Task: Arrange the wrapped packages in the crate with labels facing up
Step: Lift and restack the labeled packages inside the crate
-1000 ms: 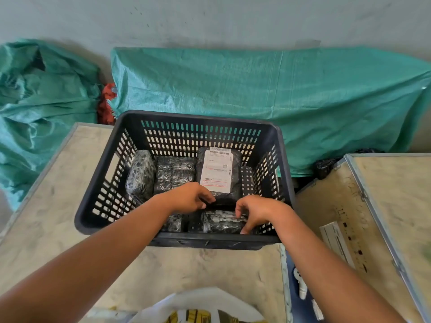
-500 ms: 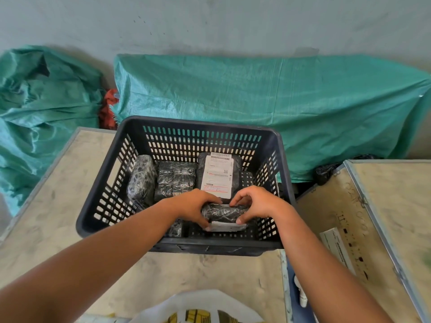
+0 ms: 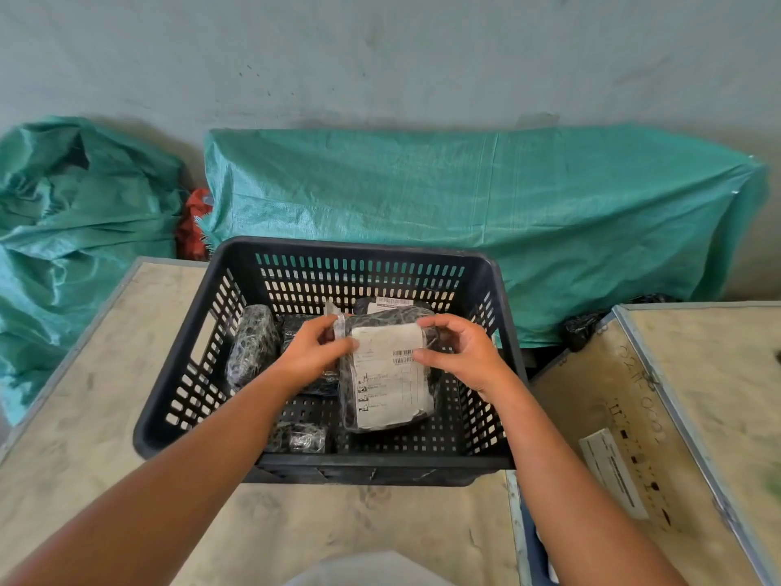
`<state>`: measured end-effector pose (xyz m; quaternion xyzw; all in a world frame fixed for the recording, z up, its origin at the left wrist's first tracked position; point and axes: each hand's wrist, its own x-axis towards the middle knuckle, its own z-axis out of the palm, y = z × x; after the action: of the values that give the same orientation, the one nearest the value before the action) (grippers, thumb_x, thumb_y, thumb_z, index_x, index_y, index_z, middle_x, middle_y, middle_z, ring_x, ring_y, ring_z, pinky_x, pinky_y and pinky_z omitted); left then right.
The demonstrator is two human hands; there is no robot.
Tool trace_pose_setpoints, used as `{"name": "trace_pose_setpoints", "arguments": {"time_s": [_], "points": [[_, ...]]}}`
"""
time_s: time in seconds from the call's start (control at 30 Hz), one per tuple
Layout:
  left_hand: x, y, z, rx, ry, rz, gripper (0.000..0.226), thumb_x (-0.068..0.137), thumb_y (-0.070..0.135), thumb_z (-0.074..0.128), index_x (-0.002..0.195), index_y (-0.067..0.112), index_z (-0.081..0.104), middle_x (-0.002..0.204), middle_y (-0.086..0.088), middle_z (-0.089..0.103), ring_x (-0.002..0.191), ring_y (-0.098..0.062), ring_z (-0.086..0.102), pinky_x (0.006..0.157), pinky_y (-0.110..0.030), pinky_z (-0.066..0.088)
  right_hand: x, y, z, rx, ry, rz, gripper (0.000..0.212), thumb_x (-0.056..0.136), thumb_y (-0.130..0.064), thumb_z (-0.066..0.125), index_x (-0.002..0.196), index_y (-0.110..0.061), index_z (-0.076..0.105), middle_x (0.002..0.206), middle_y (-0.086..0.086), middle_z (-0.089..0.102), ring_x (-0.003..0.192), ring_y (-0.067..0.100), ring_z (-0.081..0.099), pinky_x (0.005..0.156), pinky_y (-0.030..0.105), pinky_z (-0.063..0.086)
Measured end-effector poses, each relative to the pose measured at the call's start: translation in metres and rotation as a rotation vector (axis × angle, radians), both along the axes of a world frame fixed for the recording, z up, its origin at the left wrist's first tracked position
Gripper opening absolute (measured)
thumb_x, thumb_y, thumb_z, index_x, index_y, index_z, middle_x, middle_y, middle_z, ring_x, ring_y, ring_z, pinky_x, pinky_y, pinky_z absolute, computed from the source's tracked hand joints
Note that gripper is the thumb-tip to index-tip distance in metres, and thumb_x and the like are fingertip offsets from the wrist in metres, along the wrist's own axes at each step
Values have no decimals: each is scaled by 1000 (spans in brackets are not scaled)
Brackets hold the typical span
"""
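Observation:
A black slotted plastic crate [image 3: 177,374] stands on a pale table. Above its middle I hold a black wrapped package [image 3: 386,382] whose white label faces me. My left hand [image 3: 315,353] grips the package's upper left edge and my right hand [image 3: 458,351] grips its upper right edge. Another wrapped package [image 3: 251,346] lies at the crate's left side, one more [image 3: 296,327] sits behind my left hand, and a small one [image 3: 300,437] rests near the front wall. A labelled package [image 3: 391,301] at the back is mostly hidden.
Green woven tarpaulin [image 3: 486,213] covers bulky things behind the crate, with a green sack [image 3: 72,230] at the left. The crate's table [image 3: 72,416] reaches to the left and front. A second table [image 3: 697,395] with a white label stands at the right, across a narrow gap.
Both hands have lifted the package from the crate's front right floor and turned it, so its white label now faces up. The camera view has tilted slightly downward.

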<state>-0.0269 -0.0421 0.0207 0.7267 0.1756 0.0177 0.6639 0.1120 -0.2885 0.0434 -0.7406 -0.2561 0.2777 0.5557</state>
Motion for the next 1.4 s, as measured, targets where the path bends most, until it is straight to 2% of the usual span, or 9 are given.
{"name": "trace_pose_setpoints", "arguments": {"time_s": [0.23, 0.37, 0.5, 0.57, 0.67, 0.83, 0.9, 1.03, 1.4], "points": [[5, -7, -4, -55, 14, 34, 46, 93, 27, 67, 135, 41, 54, 109, -7, 74, 101, -23, 72, 80, -49, 61, -3, 0, -4, -24, 70, 62, 54, 62, -28, 96, 112, -40, 78, 126, -12, 71, 122, 8, 63, 105, 43, 52], [11, -17, -4, 81, -3, -35, 85, 94, 45, 66, 146, 70, 4, 126, 26, 60, 108, 1, 66, 85, -26, 58, -3, 1, -4, -36, -25, -67, 50, 77, -14, 89, 111, -49, 75, 125, -23, 67, 118, -9, 58, 106, 33, 51], [12, -21, -11, 244, 65, -277, 112, 86, 49, 74, 142, 68, -20, 124, 48, 39, 100, 19, 61, 84, -6, 49, 5, 4, -6, 9, -84, -160, 50, 79, -11, 86, 112, -48, 76, 125, -23, 66, 117, -14, 56, 106, 30, 49], [12, -21, -12, 329, 61, -313, 118, 82, 45, 79, 145, 65, -20, 133, 47, 36, 113, 15, 55, 97, -14, 40, 12, 5, -7, 28, -61, -209, 51, 80, -12, 86, 111, -51, 74, 125, -28, 65, 118, -14, 55, 106, 30, 49], [17, -22, -12, 481, 41, -296, 120, 78, 41, 82, 150, 61, -13, 160, 15, 25, 135, -6, 31, 111, -32, 26, 23, 11, -9, 47, -42, -260, 52, 82, -13, 85, 115, -51, 72, 125, -31, 61, 120, -13, 52, 108, 34, 47], [19, -19, -23, 587, 172, -279, 117, 84, 24, 79, 159, 38, -10, 160, -2, 28, 140, -20, 37, 112, -28, 30, 28, 36, -26, -43, -45, -183, 66, 84, -8, 82, 135, -44, 60, 146, -12, 48, 131, 7, 45, 97, 24, 54], [17, -16, -28, 595, 230, -281, 111, 86, 26, 77, 160, 34, -6, 159, -4, 32, 138, -22, 41, 113, -32, 34, 27, 39, -38, -143, 42, -99, 82, 80, -8, 85, 146, -41, 49, 154, -5, 41, 128, 10, 43, 80, 13, 55], [24, -21, -33, 610, 257, -268, 102, 91, 28, 72, 161, 30, -2, 165, -1, 22, 143, -23, 34, 117, -37, 31, 30, 34, -56, -335, 81, 64, 106, 77, -23, 89, 159, -41, 25, 163, -1, 29, 145, 19, 32, 110, 35, 37], [43, -16, -34, 558, 287, -276, 98, 94, 29, 70, 161, 29, -2, 163, -5, 30, 141, -23, 39, 117, -40, 33, 25, 35, -61, -361, 38, -49, 95, 88, -38, 77, 160, -45, 15, 166, -4, 27, 144, 24, 37, 104, 37, 44]]}}
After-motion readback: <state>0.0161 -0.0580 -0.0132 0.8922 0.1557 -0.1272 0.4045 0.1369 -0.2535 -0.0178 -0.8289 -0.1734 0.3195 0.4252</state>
